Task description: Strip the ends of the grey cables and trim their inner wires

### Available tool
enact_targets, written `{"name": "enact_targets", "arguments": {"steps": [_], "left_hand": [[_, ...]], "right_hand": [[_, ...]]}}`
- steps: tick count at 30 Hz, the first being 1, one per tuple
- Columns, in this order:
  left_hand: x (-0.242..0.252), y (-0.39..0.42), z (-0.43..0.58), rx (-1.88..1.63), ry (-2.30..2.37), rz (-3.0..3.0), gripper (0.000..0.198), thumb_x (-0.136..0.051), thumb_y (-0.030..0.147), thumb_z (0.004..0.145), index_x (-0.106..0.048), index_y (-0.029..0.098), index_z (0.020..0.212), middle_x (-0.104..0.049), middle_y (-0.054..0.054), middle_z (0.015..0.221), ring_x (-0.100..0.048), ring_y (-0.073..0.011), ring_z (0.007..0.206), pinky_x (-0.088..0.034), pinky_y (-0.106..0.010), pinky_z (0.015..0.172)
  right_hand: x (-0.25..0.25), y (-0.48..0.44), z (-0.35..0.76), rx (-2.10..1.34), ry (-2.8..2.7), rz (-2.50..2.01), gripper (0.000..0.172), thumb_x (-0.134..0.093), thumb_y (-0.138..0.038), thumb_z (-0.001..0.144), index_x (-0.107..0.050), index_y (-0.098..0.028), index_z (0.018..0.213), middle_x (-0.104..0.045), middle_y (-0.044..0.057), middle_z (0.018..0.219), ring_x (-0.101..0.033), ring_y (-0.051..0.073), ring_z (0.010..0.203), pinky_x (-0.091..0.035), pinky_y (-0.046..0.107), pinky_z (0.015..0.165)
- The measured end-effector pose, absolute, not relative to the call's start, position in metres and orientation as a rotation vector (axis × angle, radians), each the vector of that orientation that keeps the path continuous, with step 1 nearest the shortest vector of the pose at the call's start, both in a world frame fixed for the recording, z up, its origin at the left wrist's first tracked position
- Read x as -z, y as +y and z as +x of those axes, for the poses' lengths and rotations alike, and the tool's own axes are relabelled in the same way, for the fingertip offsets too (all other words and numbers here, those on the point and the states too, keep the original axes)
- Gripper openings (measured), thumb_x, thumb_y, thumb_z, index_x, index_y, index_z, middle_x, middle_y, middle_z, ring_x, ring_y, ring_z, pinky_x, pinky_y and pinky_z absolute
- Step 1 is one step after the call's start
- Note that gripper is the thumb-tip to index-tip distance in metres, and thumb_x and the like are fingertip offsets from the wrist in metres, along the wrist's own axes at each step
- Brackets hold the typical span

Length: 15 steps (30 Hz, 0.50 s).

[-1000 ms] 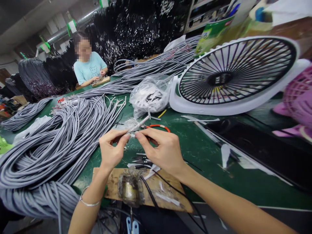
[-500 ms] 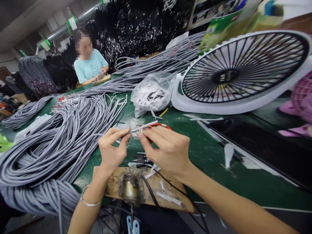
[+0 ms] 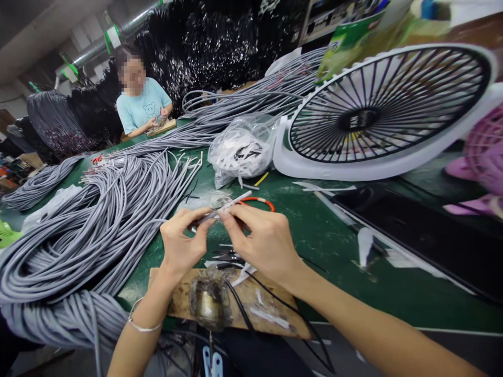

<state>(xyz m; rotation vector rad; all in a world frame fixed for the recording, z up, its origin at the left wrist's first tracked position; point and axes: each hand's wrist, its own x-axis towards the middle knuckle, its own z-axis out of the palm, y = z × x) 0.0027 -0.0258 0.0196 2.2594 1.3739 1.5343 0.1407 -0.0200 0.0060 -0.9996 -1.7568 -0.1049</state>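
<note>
My left hand (image 3: 181, 242) and my right hand (image 3: 262, 242) meet above the green table (image 3: 338, 246), both pinching the end of one grey cable (image 3: 231, 202) whose white tip points up and right. Thumb and forefinger of each hand are pressed together on it. Just beyond the fingers lie red-handled cutters (image 3: 261, 201). Below my hands sits a scorched wooden board (image 3: 259, 309) with a metal solder pot (image 3: 208, 303) and black wires across it.
A big heap of grey cables (image 3: 98, 220) fills the left of the table. A clear bag of white parts (image 3: 239, 149) and a white fan (image 3: 377, 115) stand behind. Another person in a light blue shirt (image 3: 143, 107) works at the far end.
Both hands keep their pinch on the cable end and have shifted only slightly; the white tip has tilted a bit. The view has moved a little.
</note>
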Motion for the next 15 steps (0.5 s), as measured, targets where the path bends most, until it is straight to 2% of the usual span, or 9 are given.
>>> {"name": "enact_targets", "arguments": {"steps": [7,12,15], "left_hand": [[-0.02,-0.0268,0.0008,-1.379,1.315,2.164,0.009,-0.057,0.015,0.077,-0.064,0.016,0.083,-0.052,0.001,0.064,-0.046,-0.0077,0.052,-0.036,-0.017,0.045],[-0.0228,-0.0262,-0.0019,-1.198,1.248,2.376,0.021,-0.047,0.011,0.083,-0.065,0.02,0.089,-0.041,0.001,0.066,-0.042,-0.01,0.057,-0.036,-0.021,0.053],[-0.023,-0.0261,-0.0027,-1.115,1.217,2.486,0.027,-0.041,0.006,0.082,-0.065,0.02,0.083,-0.038,0.001,0.067,-0.042,-0.0111,0.06,-0.036,-0.022,0.055]], "right_hand": [[-0.011,-0.0191,0.1415,-0.101,-1.689,-1.004,0.031,-0.045,-0.021,0.085,-0.046,-0.018,0.054,-0.046,-0.004,0.044,-0.035,0.006,0.036,-0.028,0.02,0.041],[-0.012,-0.0173,0.1461,-0.157,-1.676,-1.052,0.032,-0.045,-0.024,0.084,-0.05,-0.017,0.053,-0.047,-0.003,0.042,-0.037,0.006,0.036,-0.028,0.02,0.04],[-0.0137,-0.0154,0.1492,-0.263,-1.646,-1.073,0.033,-0.046,-0.028,0.083,-0.052,-0.017,0.053,-0.043,-0.004,0.039,-0.035,0.006,0.035,-0.027,0.02,0.038]]}}
